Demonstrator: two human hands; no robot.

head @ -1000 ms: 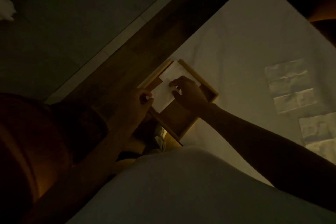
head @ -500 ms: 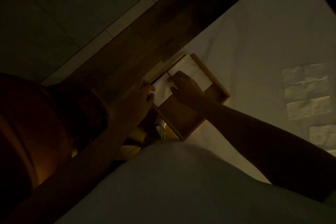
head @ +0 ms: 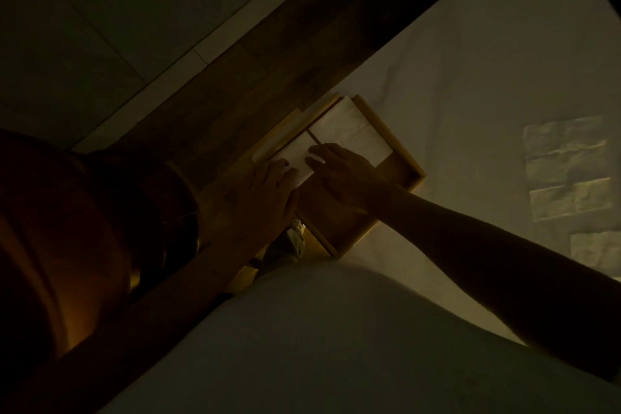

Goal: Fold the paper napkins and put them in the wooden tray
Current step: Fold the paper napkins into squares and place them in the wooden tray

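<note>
Left hand [head: 265, 195]: fingers [head: 285, 171] straight, flat. Right hand [head: 346, 175]: fingers [head: 319, 153] spread, tips down. Both press the nearer folded napkin [head: 295, 153] in the wooden tray [head: 393, 141]. Skewed a second ago, it now sits squared beside the far folded napkin [head: 349, 131]. Placement looks finished. Unfolded napkins [head: 568, 144] wait on the desk [head: 470, 77].

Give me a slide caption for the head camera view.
Left hand and right hand touch folded napkins in the wooden tray; spare napkins lie nearby.

Dim view: both hands, left hand [head: 265, 188] and right hand [head: 346, 175], press flat on white folded paper napkins [head: 349, 133] inside a shallow wooden tray [head: 391, 141] on a white tablecloth [head: 470, 60].
</note>
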